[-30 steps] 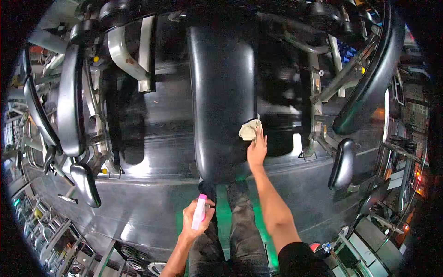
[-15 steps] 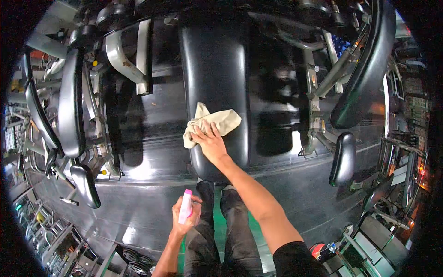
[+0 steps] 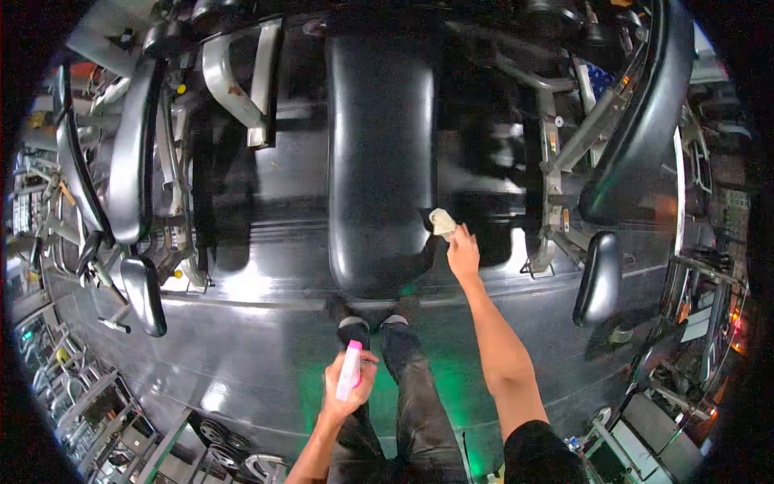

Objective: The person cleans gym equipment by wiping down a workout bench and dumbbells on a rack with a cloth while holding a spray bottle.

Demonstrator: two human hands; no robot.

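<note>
My left hand [image 3: 347, 385] is closed around a spray bottle, whose pink-and-white spray head [image 3: 349, 369] points up and forward, low in the view. Most of the bottle is hidden by the hand. A cream cloth [image 3: 441, 222] is bunched in my right hand [image 3: 463, 256], at the right edge of the black padded bench [image 3: 379, 153]. Only a small part of the cloth shows past my fingers. Whether it touches the side of the pad, I cannot tell.
My legs and shoes stand at the near end of the bench. Another padded bench [image 3: 133, 161] stands at the left, and a larger one [image 3: 637, 121] slants at the right beside a small pad [image 3: 598, 278]. Weight plates [image 3: 222, 444] lie at the lower left.
My right hand has moved right with the cloth, from the top of the pad to its right edge. The cloth is now bunched instead of spread. My left hand still holds the spray bottle.
</note>
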